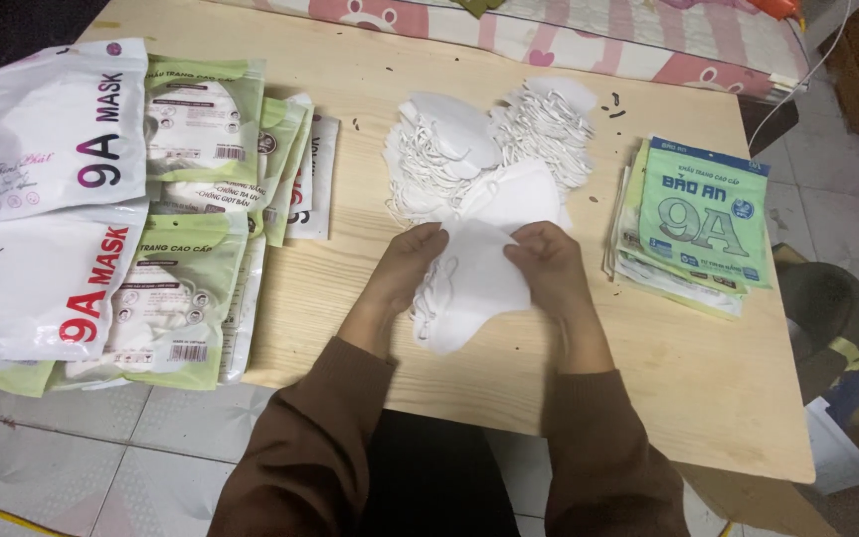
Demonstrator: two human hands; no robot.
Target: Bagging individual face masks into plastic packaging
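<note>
- Nearest the camera, two brown sleeves (320, 447) reach forward over the near edge of a pale wooden table (688, 398).
- The left hand (405, 264) has its fingers curled closed on the left side of a small stack of white face masks (474, 283); the right hand (544, 264) pinches the stack's upper right edge. The stack is held between both hands just above the table's middle, ear loops hanging at its left side.
- Just beyond the hands lies a loose heap of white masks (489, 149), spread in two fanned piles with loops tangled.
- To the right, near the table edge, sits a stack of flat green packets (698, 219).
- To the left, filled mask bags (131, 219) in white and green overlap in rows, some hanging off the table's left edge.
- Farthest back, a pink and white patterned cloth (569, 30) runs along the table's far side.
</note>
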